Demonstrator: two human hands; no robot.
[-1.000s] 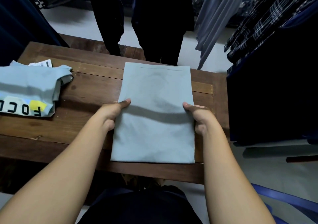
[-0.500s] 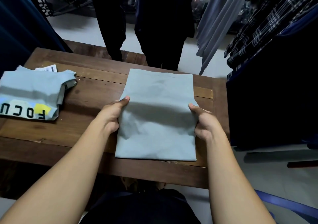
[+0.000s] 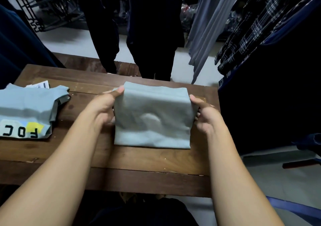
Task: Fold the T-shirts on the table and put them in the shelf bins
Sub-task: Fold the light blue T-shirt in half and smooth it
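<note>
A pale blue T-shirt [image 3: 152,116] lies folded in the middle of the wooden table [image 3: 149,161], its far half raised off the wood and bent over toward me. My left hand [image 3: 106,107] grips its left edge with the thumb on top. On the opposite side, my right hand [image 3: 205,116] grips the right edge the same way. A second pale blue T-shirt [image 3: 26,111] with black letters and a yellow patch rests folded at the table's left end, with a paper tag [image 3: 40,85] at its far side.
Dark clothes hang close on the right [image 3: 271,86] and on the left [image 3: 19,48]. Two people's dark trouser legs [image 3: 152,34] stand just past the table's far edge. A black metal rack [image 3: 45,5] stands at the back left. No shelf bins are in view.
Both hands have lifted the shirt's side edges and carried the far half up and toward me, so the long flat rectangle is now bent over on itself. The camera view has shifted slightly.
</note>
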